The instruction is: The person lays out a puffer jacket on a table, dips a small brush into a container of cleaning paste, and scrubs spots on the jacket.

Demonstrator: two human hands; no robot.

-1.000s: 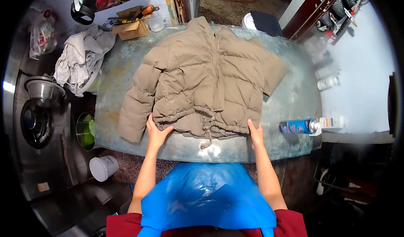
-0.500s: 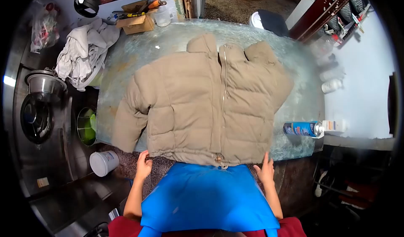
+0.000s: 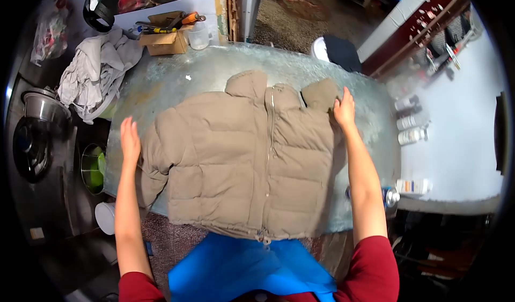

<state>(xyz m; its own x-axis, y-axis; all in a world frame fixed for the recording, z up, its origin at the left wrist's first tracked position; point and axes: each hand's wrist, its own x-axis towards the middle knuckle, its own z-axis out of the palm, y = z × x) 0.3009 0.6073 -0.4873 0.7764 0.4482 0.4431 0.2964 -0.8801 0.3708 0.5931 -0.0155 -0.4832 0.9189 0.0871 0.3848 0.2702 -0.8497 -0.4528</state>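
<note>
A tan puffer jacket lies flat and zipped on the metal-topped table, its collar at the far side and its hem toward me. My left hand is open beside the outer edge of the sleeve on the left, fingers stretched forward. Over by the collar and shoulder on the right, my right hand is open too, its fingers extended; whether it touches the fabric I cannot tell. My right forearm partly covers a blue spray can.
A cardboard box of tools and a clear plastic cup stand at the far left edge. Grey cloth is heaped in a basin on the left. White bottles line the right wall. A white bucket sits below the left corner.
Both hands have moved forward from the jacket's hem: the left up beside the sleeve, the right up to the shoulder. The jacket and table appear lower in view.
</note>
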